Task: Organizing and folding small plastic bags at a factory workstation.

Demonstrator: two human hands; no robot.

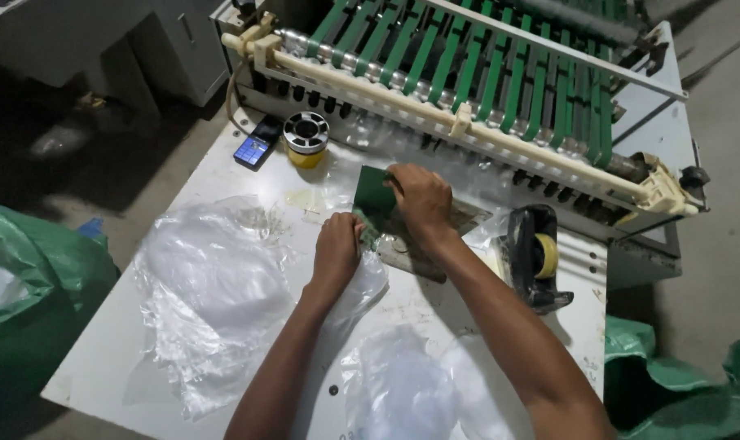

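Crinkled clear bags (215, 301), flat green sheet (372, 191)

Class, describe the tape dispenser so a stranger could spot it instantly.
Start at the white table below the green-belted machine. Go to its right edge, beside the right hand. The tape dispenser sits there: the only black, bulky object, carrying a yellowish roll.

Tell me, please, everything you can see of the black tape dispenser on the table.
The black tape dispenser stands on the white table at its right side, just in front of the green-belted machine. Its body looks like dark moulded plastic, with a roll of yellowish tape set in it. Neither hand touches it; the right hand is nearest, to its left.
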